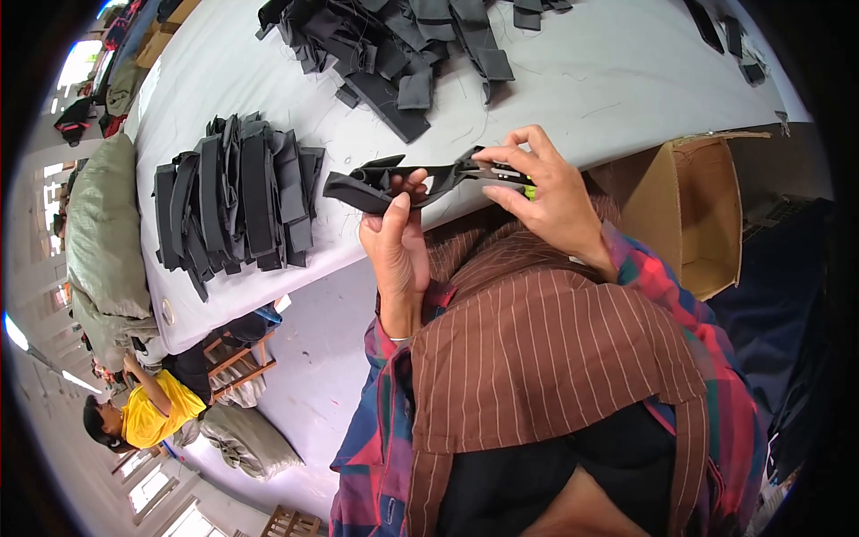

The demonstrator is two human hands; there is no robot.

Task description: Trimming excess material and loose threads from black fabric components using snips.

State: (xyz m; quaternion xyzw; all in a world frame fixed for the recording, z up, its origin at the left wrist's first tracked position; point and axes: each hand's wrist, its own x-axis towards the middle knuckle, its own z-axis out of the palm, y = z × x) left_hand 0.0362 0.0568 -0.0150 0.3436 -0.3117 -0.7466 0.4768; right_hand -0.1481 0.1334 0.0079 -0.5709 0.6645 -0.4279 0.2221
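Observation:
My left hand (395, 246) pinches a folded dark grey fabric strip (351, 190) just above the table's near edge. Thumb and fingers are closed on the cloth, and its free end sticks out to the left. My right hand (557, 199) grips a small pair of thread snips (503, 174) with a bit of green at the handle. The snips' blades point left and reach the right end of the strip; whether they are touching the cloth or a thread I cannot tell.
On the white table (555, 94), a neat stack of dark strips (242, 192) lies left and a loose heap of strips (394, 49) lies at the back. An open cardboard box (707, 215) stands right. Far left are stuffed sacks (109, 224) and a person in yellow (164, 412).

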